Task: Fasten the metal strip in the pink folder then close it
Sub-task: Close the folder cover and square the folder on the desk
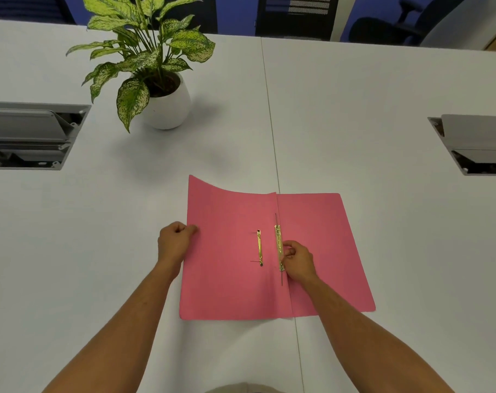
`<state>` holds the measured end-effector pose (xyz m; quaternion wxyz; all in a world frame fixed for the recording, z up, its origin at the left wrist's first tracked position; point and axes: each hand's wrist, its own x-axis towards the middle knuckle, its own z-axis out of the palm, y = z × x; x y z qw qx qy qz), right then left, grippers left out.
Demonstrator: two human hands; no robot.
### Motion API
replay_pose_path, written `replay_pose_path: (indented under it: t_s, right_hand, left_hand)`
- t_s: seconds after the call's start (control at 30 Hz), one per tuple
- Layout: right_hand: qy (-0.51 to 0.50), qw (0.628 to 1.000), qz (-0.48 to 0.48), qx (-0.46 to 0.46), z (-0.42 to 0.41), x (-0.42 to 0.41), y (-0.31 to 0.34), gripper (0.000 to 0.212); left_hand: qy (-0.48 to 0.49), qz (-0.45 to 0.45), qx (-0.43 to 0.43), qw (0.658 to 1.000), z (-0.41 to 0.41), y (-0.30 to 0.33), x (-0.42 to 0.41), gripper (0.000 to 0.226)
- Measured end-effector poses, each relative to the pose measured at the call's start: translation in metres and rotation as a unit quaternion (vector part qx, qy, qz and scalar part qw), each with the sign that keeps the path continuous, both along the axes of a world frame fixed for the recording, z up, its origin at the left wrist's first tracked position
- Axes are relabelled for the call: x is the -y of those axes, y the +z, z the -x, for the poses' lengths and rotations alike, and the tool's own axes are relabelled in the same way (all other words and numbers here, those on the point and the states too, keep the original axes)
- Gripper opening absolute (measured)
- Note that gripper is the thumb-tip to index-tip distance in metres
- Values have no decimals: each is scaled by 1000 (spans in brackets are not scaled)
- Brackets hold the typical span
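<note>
The pink folder (229, 282) lies open on the white table, its left cover curling up at the far corner. Beside the spine sits a brass fastener strip (278, 242) with thin prongs sticking out past both of its ends. A second, shorter brass bar (259, 248) rests on the left cover. My left hand (175, 240) pinches the left cover's outer edge. My right hand (297, 260) rests on the right cover, thumb and fingers pinching the strip near its middle.
A potted plant in a white pot (167, 106) stands behind the folder to the left. Open cable boxes are sunk into the table at far left (28, 134) and far right (476, 143). A seam (269, 114) runs down the table's middle.
</note>
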<state>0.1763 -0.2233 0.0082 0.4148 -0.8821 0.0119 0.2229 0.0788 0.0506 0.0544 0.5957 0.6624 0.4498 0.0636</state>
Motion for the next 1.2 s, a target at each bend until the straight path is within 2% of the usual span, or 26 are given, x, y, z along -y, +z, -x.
replay_pose_path:
  t_s: [0.13, 0.27, 0.4, 0.47, 0.53, 0.67, 0.77, 0.83, 0.9, 0.97, 1.03, 1.1, 1.13, 1.2]
  right_hand:
    - [60, 997, -27, -27, 1, -23, 3, 33]
    - [124, 982, -114, -82, 14, -56, 9, 21]
    - [161, 965, -154, -136, 29, -83, 20, 28]
    - [166, 957, -190, -145, 33, -89, 30, 30]
    - [154, 946, -227, -171, 31, -88, 43, 24]
    - [68, 929, -296, -211, 8, -59, 66, 29]
    - [-34, 918, -331, -214, -10, -18, 72, 32]
    - [-116, 916, -322, -209, -20, 7, 70, 43]
    - [-171, 914, -299, -214, -28, 28, 58, 60]
    - [-239, 919, -249, -194, -31, 42, 42, 59]
    - [-234, 953, -136, -137, -28, 51, 27, 44]
    - [-192, 973, -64, -115, -20, 53, 16, 22]
    - [-170, 977, -46, -117, -15, 52, 13, 21]
    - [-139, 986, -8, -92, -6, 46, 11, 34]
  left_hand:
    - [-37, 34, 87, 995, -12, 34, -11, 31]
    - [-84, 62, 177, 979, -17, 60, -11, 35]
    - [-143, 70, 219, 963, -17, 73, 0, 35]
    - [-178, 79, 211, 958, -18, 72, 10, 37]
    - [-201, 103, 189, 956, -19, 65, 23, 35]
    - [-244, 117, 100, 958, -12, 37, 47, 32]
    - [-300, 60, 5, 952, -4, 14, 61, 46]
    - [-324, 11, -58, 944, 1, 1, 68, 58]
    - [-292, 2, -98, 951, 6, -10, 73, 65]
    - [-261, 0, -110, 959, 10, -16, 77, 68]
    - [-251, -16, -107, 962, 11, -19, 79, 69]
    - [-237, -14, -103, 966, 11, -20, 82, 69]
    - [-228, -8, -102, 968, 11, -21, 83, 68]
    - [-201, 6, -102, 974, 11, -23, 84, 68]
